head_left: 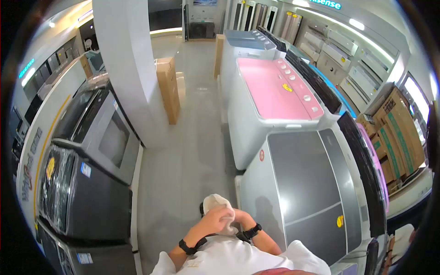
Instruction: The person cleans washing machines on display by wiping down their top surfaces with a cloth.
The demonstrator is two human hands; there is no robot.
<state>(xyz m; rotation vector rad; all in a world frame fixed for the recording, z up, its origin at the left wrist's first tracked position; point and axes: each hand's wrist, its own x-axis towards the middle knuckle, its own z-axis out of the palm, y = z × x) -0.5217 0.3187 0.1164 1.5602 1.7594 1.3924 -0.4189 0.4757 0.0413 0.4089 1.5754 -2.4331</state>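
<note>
An off-white cloth [213,201] is bunched up in front of my body, low in the middle of the head view. My left hand [217,218] is closed around it, fingers curled over the fabric. Beside it, my right hand [241,217] also grips the cloth, its fingers partly hidden behind the folds and the left hand. Nearest on the right stands a washing machine with a dark grey lid [302,169]; my hands are apart from it.
Beyond it is a washing machine with a pink top [266,87], then one with a blue-grey top [247,40]. Dark front-loading machines [98,197] line the left. A white pillar [123,59] and a cardboard box [168,89] border the grey floor aisle [195,123].
</note>
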